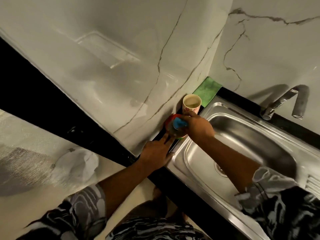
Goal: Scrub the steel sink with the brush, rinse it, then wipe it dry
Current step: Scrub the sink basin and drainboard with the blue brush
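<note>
Right hand (197,126) is clasping the blue brush (179,123) over the red tub (168,122) on the tabletop (233,97), left hand (155,153) is bracing the tub with straight fingers (167,138), steel sink (181,163) is lying immediately right, nearer the right hand.

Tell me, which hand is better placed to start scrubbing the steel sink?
The right hand: it grips the blue scrubber beside the shiny steel sink, while the left hand just steadies the round red tub with straight fingers.
</note>
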